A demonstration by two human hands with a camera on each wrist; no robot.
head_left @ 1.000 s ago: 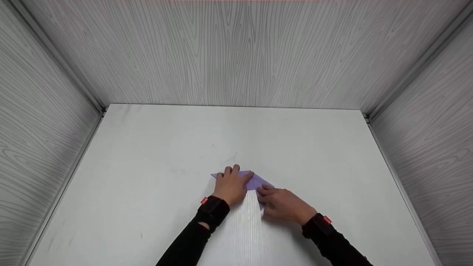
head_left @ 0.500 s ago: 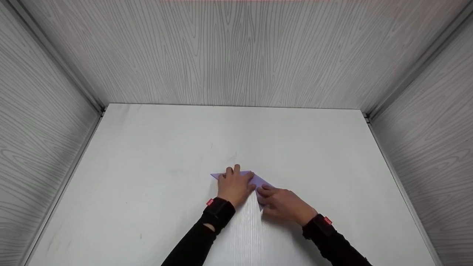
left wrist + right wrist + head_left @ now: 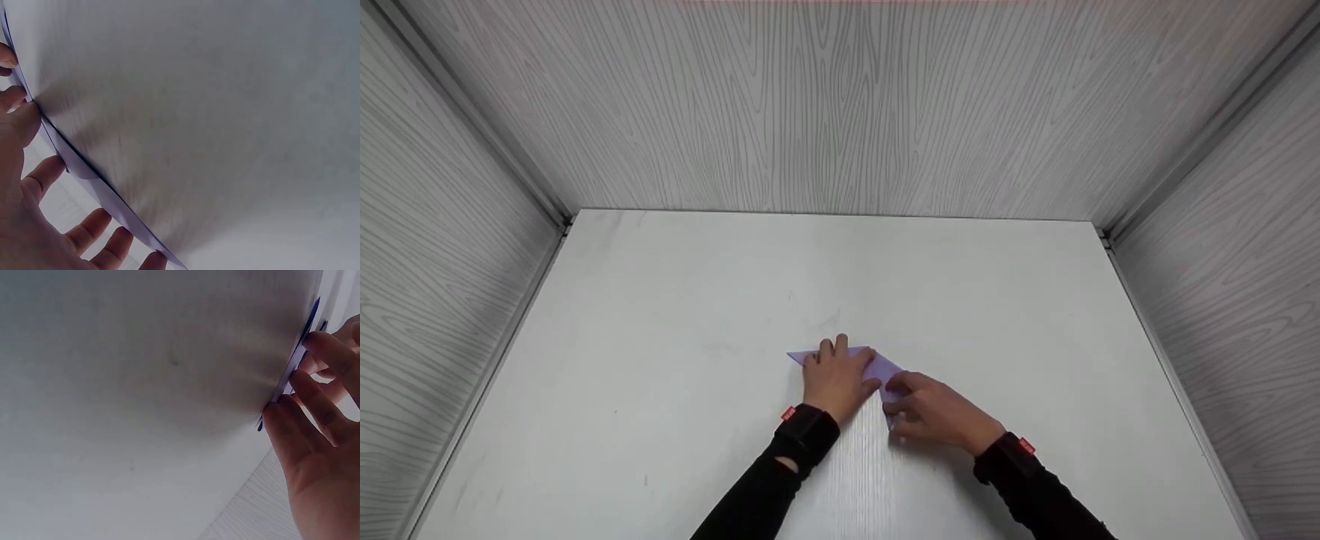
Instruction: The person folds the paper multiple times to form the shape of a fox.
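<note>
A folded piece of purple paper (image 3: pixel 883 369) lies on the white table (image 3: pixel 697 285), a point jutting out at its left. My left hand (image 3: pixel 838 381) rests on its left part with fingers spread. In the left wrist view, those fingertips touch the thin paper edge (image 3: pixel 104 194). My right hand (image 3: pixel 937 412) holds the right part, fingers curled and thumb low near the lower point. The right corner is hidden beneath these fingers. In the right wrist view, fingertips meet the paper (image 3: pixel 288 374), which shows nearly edge-on.
Grey wood-grain panels stand at the back (image 3: pixel 840 112), the left (image 3: pixel 442 262) and the right (image 3: pixel 1222 262) of the table. Both wrists wear black bands, the left one (image 3: pixel 808 433) close to the table's middle.
My left hand has shifted slightly right, its thumb now near the paper's middle. The right fingers have bent and moved a little over the right corner, which showed before.
</note>
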